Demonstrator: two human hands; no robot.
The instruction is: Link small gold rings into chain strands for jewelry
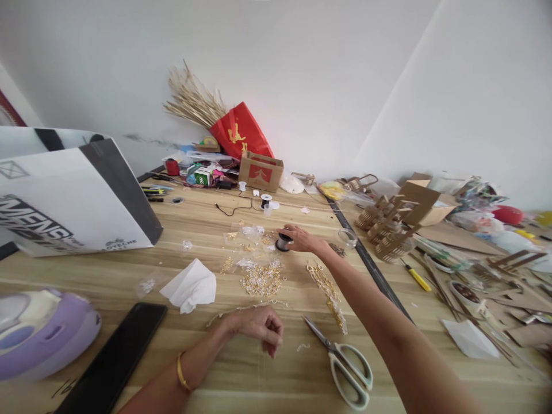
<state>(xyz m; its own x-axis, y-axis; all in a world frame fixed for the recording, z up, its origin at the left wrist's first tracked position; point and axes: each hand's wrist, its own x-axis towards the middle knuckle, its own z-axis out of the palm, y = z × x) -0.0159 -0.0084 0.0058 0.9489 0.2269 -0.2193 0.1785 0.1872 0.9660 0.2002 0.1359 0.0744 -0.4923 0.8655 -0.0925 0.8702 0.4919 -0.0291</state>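
Note:
My right hand (299, 238) reaches out over the table, its fingers round a small dark-ended spool (282, 241) of thread. My left hand (262, 329) is close to me with its fingers curled together; whatever they may hold is too fine to name. Just beyond that hand lies a beaded chain (250, 306). Past it is a pile of gold and clear beads (261, 279), with small bags of beads (252, 231) behind. Strands of gold beads (328, 296) lie under my right forearm's left side. Scissors (340, 359) with pale handles rest to the right of my left hand.
At the left are a white box (77, 201), a purple-and-white device (47, 336), a black phone (116, 356) and a crumpled tissue (192, 286). More spools (266, 200) and a brown paper bag (261, 172) stand behind. Small woven baskets (390, 224) and a yellow cutter (417, 277) are at the right.

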